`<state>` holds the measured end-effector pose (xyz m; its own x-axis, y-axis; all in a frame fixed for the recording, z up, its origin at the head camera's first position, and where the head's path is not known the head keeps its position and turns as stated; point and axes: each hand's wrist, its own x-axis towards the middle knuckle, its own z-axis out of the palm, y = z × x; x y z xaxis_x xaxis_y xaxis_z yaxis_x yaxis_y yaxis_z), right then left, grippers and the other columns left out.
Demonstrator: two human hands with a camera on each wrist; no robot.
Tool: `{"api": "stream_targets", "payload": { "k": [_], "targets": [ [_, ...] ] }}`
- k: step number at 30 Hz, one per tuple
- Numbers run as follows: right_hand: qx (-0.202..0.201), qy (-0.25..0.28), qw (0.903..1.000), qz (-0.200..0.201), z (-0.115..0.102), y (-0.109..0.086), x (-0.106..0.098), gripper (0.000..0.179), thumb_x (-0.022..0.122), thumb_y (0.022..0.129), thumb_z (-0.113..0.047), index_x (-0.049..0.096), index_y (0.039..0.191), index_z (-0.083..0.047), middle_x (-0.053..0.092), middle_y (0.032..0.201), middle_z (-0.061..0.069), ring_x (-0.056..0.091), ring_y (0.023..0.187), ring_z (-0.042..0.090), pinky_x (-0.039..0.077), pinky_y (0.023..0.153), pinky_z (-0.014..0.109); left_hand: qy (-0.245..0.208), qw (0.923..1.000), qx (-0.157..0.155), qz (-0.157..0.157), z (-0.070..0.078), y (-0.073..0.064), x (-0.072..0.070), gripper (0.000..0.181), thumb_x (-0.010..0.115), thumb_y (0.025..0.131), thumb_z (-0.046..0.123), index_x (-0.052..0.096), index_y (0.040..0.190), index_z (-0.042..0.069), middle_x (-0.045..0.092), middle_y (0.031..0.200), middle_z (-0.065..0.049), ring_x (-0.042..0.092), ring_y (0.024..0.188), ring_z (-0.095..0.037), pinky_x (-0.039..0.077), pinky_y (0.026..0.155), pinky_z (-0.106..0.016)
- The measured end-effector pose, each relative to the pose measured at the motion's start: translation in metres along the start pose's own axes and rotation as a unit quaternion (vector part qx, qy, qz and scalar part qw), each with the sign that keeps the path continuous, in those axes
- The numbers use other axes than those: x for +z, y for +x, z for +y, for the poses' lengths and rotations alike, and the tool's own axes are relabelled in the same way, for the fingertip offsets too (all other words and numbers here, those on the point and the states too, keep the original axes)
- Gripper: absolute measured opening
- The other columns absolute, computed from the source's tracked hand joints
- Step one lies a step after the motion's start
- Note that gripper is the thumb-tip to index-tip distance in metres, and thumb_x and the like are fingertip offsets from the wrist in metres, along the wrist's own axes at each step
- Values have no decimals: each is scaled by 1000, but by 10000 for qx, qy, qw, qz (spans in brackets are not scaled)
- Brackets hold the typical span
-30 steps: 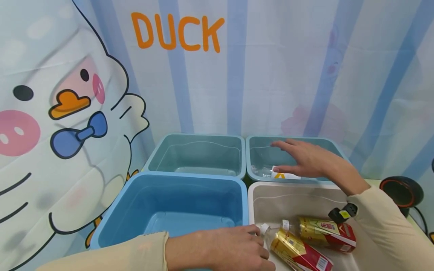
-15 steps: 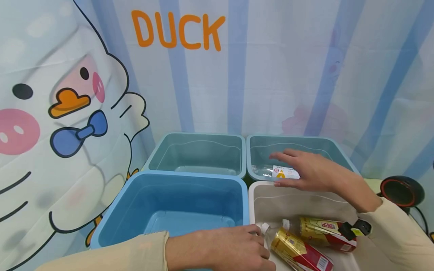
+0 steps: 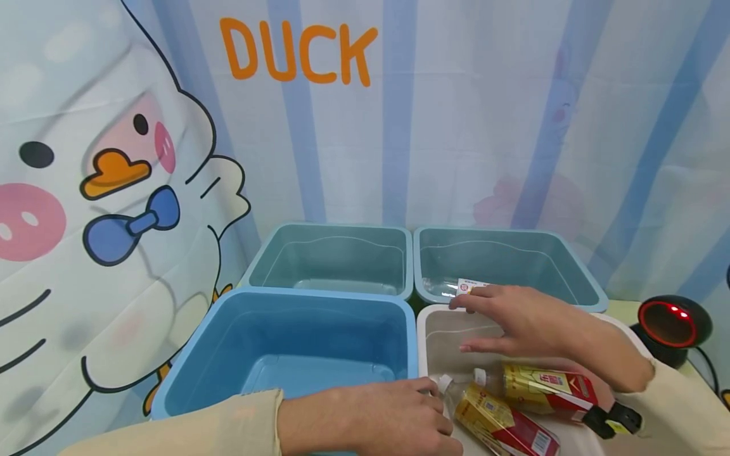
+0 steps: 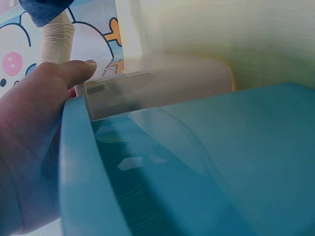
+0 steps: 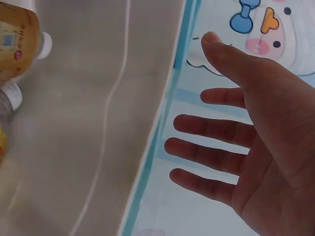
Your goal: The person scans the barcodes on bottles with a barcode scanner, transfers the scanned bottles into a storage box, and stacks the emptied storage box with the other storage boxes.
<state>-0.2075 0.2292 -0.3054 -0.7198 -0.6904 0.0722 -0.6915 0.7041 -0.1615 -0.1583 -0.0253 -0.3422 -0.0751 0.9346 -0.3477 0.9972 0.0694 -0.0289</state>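
Note:
In the head view, my left hand (image 3: 383, 417) rests at the front right corner of the blue bin (image 3: 319, 296), fingers loosely bent over its edge beside the beige bin (image 3: 456, 329). Its thumb reaches past the blue rim in the left wrist view. My right hand (image 3: 527, 323) hovers above the beige bin, fingers spread and holding nothing; the right wrist view shows the bare palm. Beneath it, two bottles with gold and red labels lie in the beige bin: a front bottle (image 3: 504, 418) and a back bottle (image 3: 542, 386).
Behind stand a left teal bin (image 3: 336, 231) and a right teal bin (image 3: 570, 278). The right one holds a clear bottle (image 3: 436, 288) with a white label, partly covered by my hand. A black scanner-like device (image 3: 675, 323) with red lights stands at the right.
My right hand has come back from over the right teal bin to above the beige bin, still holding nothing. Red lights now show on the black device. My left hand has stayed put.

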Motion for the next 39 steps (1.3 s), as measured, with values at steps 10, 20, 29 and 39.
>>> {"api": "stream_targets", "payload": {
  "k": [10,20,29,39],
  "targets": [
    [-155,239,9967,-755,0,7,22,65,67,92,-66,61,141,-23,68,126,-3,68,103,18,58,82,37,126,9999,60,48,0,-1,0,43,55,106,48,57,146,32,61,140,16,50,132,-1,23,120,-26],
    [-137,143,9898,-1411,-5,18,46,66,70,89,-66,63,140,-26,67,134,-2,69,111,18,59,88,42,-14,9998,39,196,-2,-1,2,46,59,103,51,58,146,35,61,139,21,50,130,4,18,119,-21],
    [46,98,9845,-1748,-4,21,65,65,80,83,-61,66,136,-26,71,123,-6,71,103,15,58,90,45,-28,9998,56,182,-1,-1,3,45,59,104,50,58,146,34,61,139,20,49,131,3,19,119,-22],
    [508,-251,9747,-2160,-7,23,79,67,84,74,-64,69,131,-31,71,109,-13,67,88,10,59,87,44,-116,9998,31,167,-3,1,3,47,60,103,51,58,147,35,60,140,21,49,130,5,19,119,-21]
  ]
}}
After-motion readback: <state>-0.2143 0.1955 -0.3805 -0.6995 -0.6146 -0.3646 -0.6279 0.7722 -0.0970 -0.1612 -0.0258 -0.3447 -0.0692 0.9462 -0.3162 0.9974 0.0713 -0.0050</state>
